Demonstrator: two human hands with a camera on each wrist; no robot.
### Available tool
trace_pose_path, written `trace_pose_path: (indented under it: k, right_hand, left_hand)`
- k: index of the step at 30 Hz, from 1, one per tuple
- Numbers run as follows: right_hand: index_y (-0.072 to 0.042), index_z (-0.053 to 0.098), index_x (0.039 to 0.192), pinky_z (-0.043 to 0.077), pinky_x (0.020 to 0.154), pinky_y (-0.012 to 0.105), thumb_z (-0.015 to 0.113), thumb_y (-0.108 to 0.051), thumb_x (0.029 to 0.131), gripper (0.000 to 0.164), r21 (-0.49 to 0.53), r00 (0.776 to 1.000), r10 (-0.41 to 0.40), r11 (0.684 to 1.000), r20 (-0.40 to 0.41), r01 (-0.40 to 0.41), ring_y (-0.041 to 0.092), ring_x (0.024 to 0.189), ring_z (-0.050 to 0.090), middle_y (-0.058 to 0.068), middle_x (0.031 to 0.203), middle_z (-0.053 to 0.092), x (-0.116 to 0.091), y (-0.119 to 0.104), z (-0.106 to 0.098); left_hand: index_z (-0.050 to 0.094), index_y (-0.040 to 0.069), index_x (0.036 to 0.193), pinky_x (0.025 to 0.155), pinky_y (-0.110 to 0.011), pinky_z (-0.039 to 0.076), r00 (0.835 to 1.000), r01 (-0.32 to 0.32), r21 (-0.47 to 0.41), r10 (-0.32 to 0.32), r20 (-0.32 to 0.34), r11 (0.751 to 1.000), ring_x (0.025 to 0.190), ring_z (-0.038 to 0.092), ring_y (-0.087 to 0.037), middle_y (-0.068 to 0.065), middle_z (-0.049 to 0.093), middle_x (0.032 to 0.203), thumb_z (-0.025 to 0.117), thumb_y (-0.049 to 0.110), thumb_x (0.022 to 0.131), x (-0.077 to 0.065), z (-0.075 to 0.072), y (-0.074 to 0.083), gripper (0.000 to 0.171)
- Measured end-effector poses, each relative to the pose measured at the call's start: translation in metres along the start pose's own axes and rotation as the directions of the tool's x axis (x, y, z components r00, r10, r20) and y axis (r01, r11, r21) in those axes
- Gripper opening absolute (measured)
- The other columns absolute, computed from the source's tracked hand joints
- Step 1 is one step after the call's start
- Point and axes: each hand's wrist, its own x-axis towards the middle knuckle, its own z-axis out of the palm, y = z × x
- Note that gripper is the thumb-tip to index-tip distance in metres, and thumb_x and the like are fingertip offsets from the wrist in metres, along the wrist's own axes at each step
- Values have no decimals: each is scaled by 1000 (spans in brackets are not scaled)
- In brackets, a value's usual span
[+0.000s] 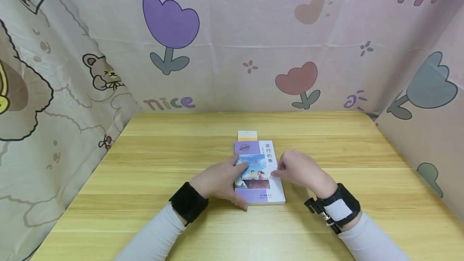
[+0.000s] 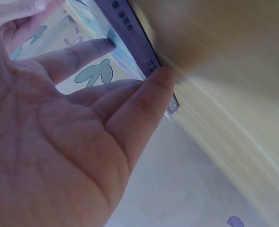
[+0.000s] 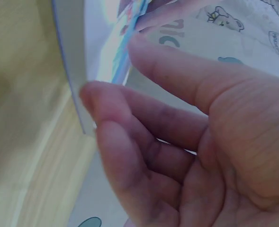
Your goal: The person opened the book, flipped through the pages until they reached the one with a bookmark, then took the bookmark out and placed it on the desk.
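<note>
A paperback book (image 1: 277, 190) with a purple and white cover lies on the wooden table, a picture of two children under a blue sky on its front. My left hand (image 1: 222, 178) rests along its left side, fingers stretched over the spine and cover, thumb by the near edge. In the left wrist view, fingertips touch the purple spine (image 2: 130, 28). At the book's right edge is my right hand (image 1: 299, 170), fingers bent. The right wrist view shows a gap between thumb and index finger beside the book's edge (image 3: 70, 61). A white and yellow strip (image 1: 247, 135) sticks out past the far edge.
The pale wooden table (image 1: 174, 144) extends around the book on all sides. Behind and beside it hangs a printed cloth (image 1: 235, 19) with tulips, hearts and bears. Both wrists wear black bands (image 1: 189, 202).
</note>
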Motion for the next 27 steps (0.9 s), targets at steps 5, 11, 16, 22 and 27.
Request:
trace_pose_path:
  k: [5,11,16,22,27]
  right_hand:
    - [-18,71,69,35,45,24,77,-32,79,18,12,999,40,999,-35,-39,9,49,44,-7,58,54,3,8,1]
    - [-16,72,71,32,43,23,76,-30,80,18,41,998,52,998,-37,-50,9,47,42,-5,55,51,8,19,4]
    - [-15,71,70,33,44,24,75,-30,81,19,51,998,53,997,-46,-51,9,47,42,-5,54,51,13,26,6]
    - [-13,73,74,36,46,25,75,-27,82,16,61,997,59,997,-59,-55,11,49,45,-4,59,55,14,31,3]
    - [-14,73,76,38,48,25,74,-26,83,14,57,995,76,996,-57,-73,11,51,47,-4,60,55,15,33,2]
  left_hand:
    - [36,10,150,96,-44,43,1000,-5,29,5,-12,1000,127,42,-36,-27,21,151,63,84,55,3,3,2,124]
    - [37,8,149,97,-43,43,998,-53,40,55,-41,998,128,41,-35,-27,26,150,59,83,60,6,6,3,119]
    - [39,6,147,96,-40,44,994,-87,60,91,-68,994,126,44,-33,-27,30,148,59,81,64,7,7,3,114]
    - [40,3,145,99,-39,40,988,-109,58,115,-103,992,129,41,-31,-24,36,146,61,78,66,10,7,4,111]
    - [47,3,139,101,-38,39,979,-147,82,157,-134,986,130,39,-32,-24,41,142,62,74,70,13,10,5,101]
